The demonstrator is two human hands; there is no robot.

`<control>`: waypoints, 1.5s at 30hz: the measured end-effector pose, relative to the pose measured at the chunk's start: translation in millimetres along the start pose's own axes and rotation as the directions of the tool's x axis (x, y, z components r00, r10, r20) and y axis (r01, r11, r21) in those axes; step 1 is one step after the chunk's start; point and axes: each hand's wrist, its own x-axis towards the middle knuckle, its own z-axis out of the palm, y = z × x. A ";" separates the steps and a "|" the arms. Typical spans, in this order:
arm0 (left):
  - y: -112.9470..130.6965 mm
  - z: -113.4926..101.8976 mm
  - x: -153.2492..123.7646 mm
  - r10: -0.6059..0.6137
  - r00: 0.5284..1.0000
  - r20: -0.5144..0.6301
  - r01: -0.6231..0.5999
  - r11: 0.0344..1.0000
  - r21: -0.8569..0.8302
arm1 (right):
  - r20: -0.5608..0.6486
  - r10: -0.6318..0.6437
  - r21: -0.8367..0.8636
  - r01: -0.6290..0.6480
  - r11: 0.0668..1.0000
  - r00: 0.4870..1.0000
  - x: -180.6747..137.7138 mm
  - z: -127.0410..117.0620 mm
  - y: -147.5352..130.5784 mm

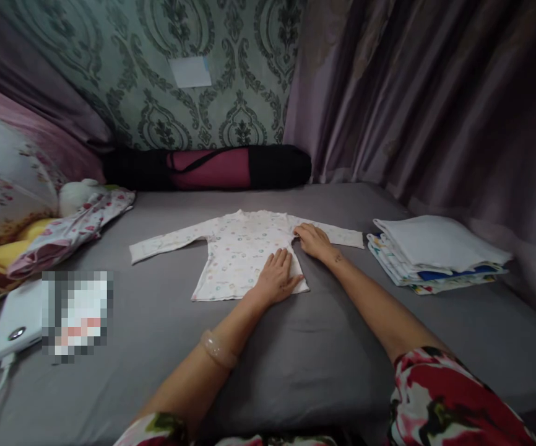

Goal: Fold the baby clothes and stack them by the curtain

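A small white long-sleeved shirt [235, 248] with a faint print lies spread out on a grey bed sheet [156, 347], its sleeves stretched to both sides. My left hand [277, 277] rests flat on the lower right part of the shirt's body, fingers extended. At the right armpit, where sleeve and body meet, my right hand [313, 240] has its fingers bent together on the fabric, pinching its edge. The fingertips of that hand are partly hidden.
To the right sits a stack of folded cloths [439, 248], a white one on top. A black and maroon roll bag [212, 168] lies along the wall. On the left are a white device [20, 319] with cables, a plush toy [77, 195] and bedding. Curtains [356, 93] hang at right.
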 end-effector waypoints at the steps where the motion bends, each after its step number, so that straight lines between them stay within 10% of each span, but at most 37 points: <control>1: -0.5 3.2 -2.2 0.011 1.000 0.014 -0.012 1.000 0.014 | 0.009 -0.031 -0.012 0.031 0.999 0.999 0.5 -0.4 2.3; 12: -1.4 -1.4 -25.5 0.217 0.973 0.074 -0.219 0.976 0.020 | 0.044 -0.059 -0.127 0.064 0.990 0.997 7.6 -7.5 8.7; 20: 13.7 -8.2 -56.4 0.336 0.938 0.081 -0.328 0.939 -0.099 | 0.208 -0.111 0.131 0.085 0.988 0.972 14.4 5.6 -73.9; 36: 13.1 -24.5 -70.3 0.383 0.922 0.055 -0.360 0.901 -0.243 | 0.145 0.254 0.136 -0.273 0.952 0.956 92.5 37.9 -79.7; 40: -0.5 -30.6 -63.8 0.250 0.968 -0.015 -0.245 0.933 -0.265 | 0.202 0.255 0.139 -0.285 0.948 0.946 92.9 34.1 -80.9; 45: -44.7 -31.6 -61.1 -0.221 0.964 -0.148 0.218 0.975 -0.036 | 0.132 0.086 0.170 -0.108 0.980 0.988 102.3 27.8 -109.1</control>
